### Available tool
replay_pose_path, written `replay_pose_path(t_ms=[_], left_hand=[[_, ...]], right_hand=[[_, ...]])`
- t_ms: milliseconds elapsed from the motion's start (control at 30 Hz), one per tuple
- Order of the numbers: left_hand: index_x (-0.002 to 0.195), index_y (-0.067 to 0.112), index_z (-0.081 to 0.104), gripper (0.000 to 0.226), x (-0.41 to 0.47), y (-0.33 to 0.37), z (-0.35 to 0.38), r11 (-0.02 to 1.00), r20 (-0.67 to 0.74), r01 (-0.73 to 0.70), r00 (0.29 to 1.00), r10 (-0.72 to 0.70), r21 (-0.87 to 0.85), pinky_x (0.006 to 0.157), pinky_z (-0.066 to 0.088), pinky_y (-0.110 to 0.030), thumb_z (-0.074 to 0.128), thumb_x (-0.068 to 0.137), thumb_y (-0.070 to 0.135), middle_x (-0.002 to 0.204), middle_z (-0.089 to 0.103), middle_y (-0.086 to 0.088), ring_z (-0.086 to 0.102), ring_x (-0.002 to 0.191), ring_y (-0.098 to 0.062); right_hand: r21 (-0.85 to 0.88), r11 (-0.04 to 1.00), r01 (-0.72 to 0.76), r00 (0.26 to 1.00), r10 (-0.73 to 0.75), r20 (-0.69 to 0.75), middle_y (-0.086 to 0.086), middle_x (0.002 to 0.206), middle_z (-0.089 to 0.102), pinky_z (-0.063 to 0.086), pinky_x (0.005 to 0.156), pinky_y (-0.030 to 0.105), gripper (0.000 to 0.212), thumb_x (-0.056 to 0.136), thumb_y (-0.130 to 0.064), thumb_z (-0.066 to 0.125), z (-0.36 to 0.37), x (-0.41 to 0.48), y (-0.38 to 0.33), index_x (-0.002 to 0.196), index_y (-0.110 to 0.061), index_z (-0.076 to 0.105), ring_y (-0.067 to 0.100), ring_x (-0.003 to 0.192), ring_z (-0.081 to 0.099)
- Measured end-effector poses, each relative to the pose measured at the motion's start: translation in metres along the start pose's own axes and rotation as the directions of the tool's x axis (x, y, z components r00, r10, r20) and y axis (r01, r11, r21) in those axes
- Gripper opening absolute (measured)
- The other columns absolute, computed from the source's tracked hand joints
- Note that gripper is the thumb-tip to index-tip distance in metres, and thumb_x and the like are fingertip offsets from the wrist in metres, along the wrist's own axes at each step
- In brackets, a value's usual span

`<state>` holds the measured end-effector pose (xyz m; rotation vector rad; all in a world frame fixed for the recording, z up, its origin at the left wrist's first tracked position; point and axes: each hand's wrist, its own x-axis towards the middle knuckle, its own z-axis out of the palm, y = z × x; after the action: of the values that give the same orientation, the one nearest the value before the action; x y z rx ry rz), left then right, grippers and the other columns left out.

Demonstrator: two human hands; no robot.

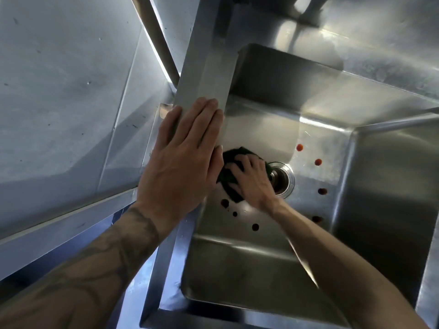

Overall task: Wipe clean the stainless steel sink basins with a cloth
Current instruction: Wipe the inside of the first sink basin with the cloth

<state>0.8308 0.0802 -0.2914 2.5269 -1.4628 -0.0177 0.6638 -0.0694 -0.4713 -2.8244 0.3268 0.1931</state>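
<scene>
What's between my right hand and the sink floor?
The dark cloth, held under the right hand against the basin floor, seen in the head view.

Head view: steep downward, close above sink basin [237, 269].

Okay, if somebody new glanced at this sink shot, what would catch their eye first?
The right hand holding a dark green cloth down on the basin floor beside the drain draws the eye first. Red and dark spots dot the steel around that drain. The left hand lies flat on the sink's left rim.
</scene>
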Motion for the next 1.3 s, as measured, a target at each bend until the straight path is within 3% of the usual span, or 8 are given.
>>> replay_pose_path(t_ms=[133, 200, 400, 600, 833, 1033, 1233, 1300], left_hand=[[0.159, 0.003, 0.042, 0.054, 0.000, 0.001, 0.001, 1.000, -0.011, -0.002, 1.000, 0.002, 0.008, 0.130, 0.025, -0.052, 0.045, 0.111, 0.029, 0.165, 0.042, -0.016, 0.034, 0.157, -0.030], [0.159, 0.003, 0.041, 0.054, 0.000, 0.001, 0.001, 1.000, -0.011, -0.006, 1.000, 0.006, 0.011, 0.130, 0.024, -0.052, 0.043, 0.112, 0.029, 0.165, 0.042, -0.016, 0.034, 0.157, -0.030], [0.159, 0.003, 0.041, 0.054, 0.000, 0.000, 0.001, 1.000, 0.000, -0.004, 1.000, 0.004, 0.023, 0.130, 0.022, -0.051, 0.039, 0.112, 0.031, 0.166, 0.041, -0.014, 0.033, 0.158, -0.028], [0.159, 0.004, 0.042, 0.054, 0.002, 0.001, 0.001, 0.999, -0.015, -0.002, 1.000, 0.003, 0.039, 0.130, 0.023, -0.051, 0.040, 0.112, 0.030, 0.166, 0.042, -0.013, 0.033, 0.158, -0.028], [0.158, 0.005, 0.043, 0.054, 0.001, 0.001, -0.001, 0.998, -0.017, -0.005, 1.000, 0.005, 0.055, 0.129, 0.024, -0.051, 0.040, 0.110, 0.029, 0.165, 0.042, -0.012, 0.034, 0.157, -0.027], [0.158, 0.005, 0.043, 0.053, 0.002, 0.001, 0.001, 0.999, -0.017, 0.001, 1.000, 0.000, 0.045, 0.130, 0.022, -0.050, 0.040, 0.111, 0.030, 0.166, 0.042, -0.012, 0.032, 0.158, -0.027], [0.158, 0.005, 0.043, 0.054, 0.001, 0.000, 0.000, 0.999, -0.015, -0.003, 1.000, 0.004, 0.047, 0.130, 0.022, -0.051, 0.041, 0.109, 0.029, 0.165, 0.042, -0.012, 0.033, 0.157, -0.027], [0.158, 0.005, 0.043, 0.054, 0.001, 0.001, 0.000, 0.999, -0.019, 0.002, 1.000, -0.001, 0.049, 0.130, 0.022, -0.051, 0.041, 0.109, 0.029, 0.165, 0.042, -0.012, 0.033, 0.157, -0.028]], right_hand=[[0.074, 0.883, -0.464, 0.871, 0.470, -0.146, 0.017, 0.129, 0.048, 0.038, 0.095, 0.051, 0.043, 0.093, -0.039, 0.064, -0.005, 0.053, 0.014, 0.129, -0.018, 0.054, 0.040, 0.116, 0.043], [0.107, 0.849, -0.518, 0.830, 0.529, -0.179, 0.016, 0.130, 0.047, 0.037, 0.095, 0.050, 0.042, 0.094, -0.042, 0.060, -0.004, 0.056, -0.006, 0.129, -0.020, 0.052, 0.038, 0.116, 0.041], [0.008, 0.999, 0.036, 0.999, -0.036, 0.011, 0.012, 0.131, 0.050, 0.043, 0.094, 0.050, 0.051, 0.084, -0.039, 0.069, 0.010, -0.031, -0.017, 0.130, -0.023, 0.055, 0.037, 0.116, 0.044], [0.092, 0.849, -0.520, 0.839, 0.528, -0.133, 0.017, 0.129, 0.046, 0.039, 0.092, 0.051, 0.041, 0.093, -0.039, 0.061, 0.000, 0.044, -0.024, 0.128, -0.019, 0.051, 0.038, 0.113, 0.041], [0.002, 0.998, 0.068, 0.997, -0.068, 0.022, 0.013, 0.130, 0.051, 0.043, 0.093, 0.049, 0.056, 0.078, -0.037, 0.074, 0.015, -0.042, -0.022, 0.130, -0.023, 0.056, 0.037, 0.117, 0.044], [0.039, 0.879, -0.475, 0.869, 0.476, -0.135, 0.015, 0.127, 0.047, 0.038, 0.091, 0.049, 0.045, 0.091, -0.041, 0.059, 0.003, 0.035, -0.020, 0.130, -0.021, 0.051, 0.038, 0.112, 0.043], [-0.013, 0.991, 0.137, 0.989, -0.136, 0.060, 0.011, 0.131, 0.050, 0.041, 0.094, 0.047, 0.050, 0.085, -0.041, 0.060, 0.015, -0.045, -0.033, 0.131, -0.024, 0.054, 0.035, 0.115, 0.044], [-0.027, 0.998, 0.056, 0.998, -0.055, 0.028, 0.012, 0.130, 0.050, 0.043, 0.093, 0.049, 0.050, 0.085, -0.039, 0.065, 0.012, -0.032, -0.013, 0.131, -0.024, 0.054, 0.036, 0.113, 0.045]])
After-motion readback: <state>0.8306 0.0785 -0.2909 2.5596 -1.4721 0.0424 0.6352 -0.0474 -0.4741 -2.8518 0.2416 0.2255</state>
